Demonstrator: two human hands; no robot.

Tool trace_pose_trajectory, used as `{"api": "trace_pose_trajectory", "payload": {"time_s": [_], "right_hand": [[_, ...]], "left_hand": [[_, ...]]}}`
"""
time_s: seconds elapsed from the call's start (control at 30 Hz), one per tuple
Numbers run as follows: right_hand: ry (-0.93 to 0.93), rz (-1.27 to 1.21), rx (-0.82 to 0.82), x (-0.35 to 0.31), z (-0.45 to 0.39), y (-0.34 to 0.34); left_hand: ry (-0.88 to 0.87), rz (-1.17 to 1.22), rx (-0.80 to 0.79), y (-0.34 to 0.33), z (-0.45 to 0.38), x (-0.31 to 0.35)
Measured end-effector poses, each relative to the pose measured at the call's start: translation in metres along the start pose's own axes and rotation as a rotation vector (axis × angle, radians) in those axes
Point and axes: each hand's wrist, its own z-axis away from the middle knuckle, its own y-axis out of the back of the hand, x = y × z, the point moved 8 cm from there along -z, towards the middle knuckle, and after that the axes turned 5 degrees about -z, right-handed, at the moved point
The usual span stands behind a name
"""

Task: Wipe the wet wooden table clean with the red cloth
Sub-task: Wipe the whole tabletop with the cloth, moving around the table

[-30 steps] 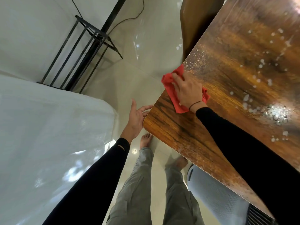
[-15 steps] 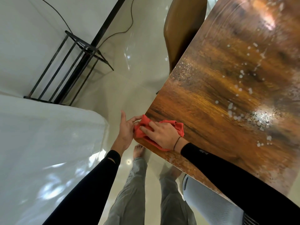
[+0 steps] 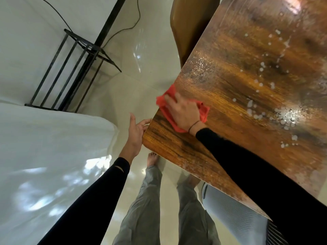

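The wooden table (image 3: 238, 89) fills the right side, its surface glossy with white droplets and a foamy puddle (image 3: 290, 117) toward the right. The red cloth (image 3: 169, 96) lies at the table's left edge, partly hanging over it. My right hand (image 3: 184, 112) presses flat on the cloth with fingers stretched out. My left hand (image 3: 137, 131) sits beside the table's near-left corner, fingers straight, its fingertips against the edge and holding nothing.
A brown chair (image 3: 189, 23) stands at the table's far-left side. A black metal rack (image 3: 74, 68) and a cable sit on the pale tiled floor. A white covered surface (image 3: 44, 156) lies on the left. A grey-white ribbed thing (image 3: 235, 220) sits under the table.
My right hand slid the cloth from the table's near-left corner back along the left edge, away from me. My left hand stayed by the corner, no longer touching the cloth.
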Motion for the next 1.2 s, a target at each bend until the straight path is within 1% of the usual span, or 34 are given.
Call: {"api": "trace_pose_trajectory", "payload": {"time_s": [0.07, 0.13, 0.2, 0.23, 0.3, 0.37, 0.47, 0.57, 0.63, 0.67, 0.73, 0.8, 0.87, 0.93, 1.0, 1.13, 1.2], "right_hand": [[0.157, -0.044, -0.094, -0.044, 0.057, -0.012], [0.281, -0.022, -0.201, -0.072, 0.113, -0.021], [0.355, 0.019, -0.278, -0.078, 0.147, -0.024], [0.367, 0.039, -0.292, -0.073, 0.152, -0.023], [0.36, 0.073, -0.269, -0.057, 0.142, -0.017], [0.291, 0.107, -0.191, -0.03, 0.115, -0.006], [0.096, 0.13, -0.07, 0.036, 0.061, 0.016], [-0.124, 0.106, 0.038, 0.1, 0.015, 0.038], [-0.259, 0.08, 0.087, 0.128, -0.002, 0.044], [-0.308, 0.072, 0.099, 0.133, -0.005, 0.044], [-0.315, 0.064, 0.12, 0.123, 0.001, 0.043], [-0.229, 0.026, 0.088, 0.092, 0.029, 0.035], [-0.093, -0.053, 0.022, 0.047, 0.077, 0.024], [0.062, -0.096, -0.067, 0.001, 0.134, 0.01], [0.199, -0.078, -0.174, -0.03, 0.183, -0.002], [0.48, 0.009, -0.301, -0.043, 0.234, -0.006], [0.582, 0.002, -0.315, -0.037, 0.237, -0.002]], "left_hand": [[-0.017, -0.009, 0.034, -0.003, 0.0, 0.002], [-0.05, -0.049, 0.102, -0.006, -0.001, 0.005], [-0.095, -0.111, 0.16, -0.012, 0.001, 0.007], [-0.138, -0.172, 0.182, -0.015, 0.003, 0.009], [-0.262, -0.371, 0.244, -0.021, 0.009, 0.015], [-0.366, -0.555, 0.297, -0.027, 0.015, 0.019], [-0.455, -0.729, 0.378, -0.032, 0.019, 0.019], [-0.48, -0.77, 0.429, -0.033, 0.02, 0.018], [-0.489, -0.772, 0.437, -0.034, 0.02, 0.018], [-0.498, -0.775, 0.449, -0.035, 0.02, 0.018], [-0.511, -0.783, 0.48, -0.035, 0.021, 0.02], [-0.517, -0.77, 0.502, -0.035, 0.023, 0.022], [-0.535, -0.754, 0.515, -0.036, 0.026, 0.026], [-0.554, -0.743, 0.523, -0.039, 0.027, 0.03], [-0.566, -0.742, 0.541, -0.041, 0.029, 0.032], [-0.581, -0.759, 0.561, -0.047, 0.032, 0.031], [-0.587, -0.757, 0.567, -0.05, 0.035, 0.03]]}}
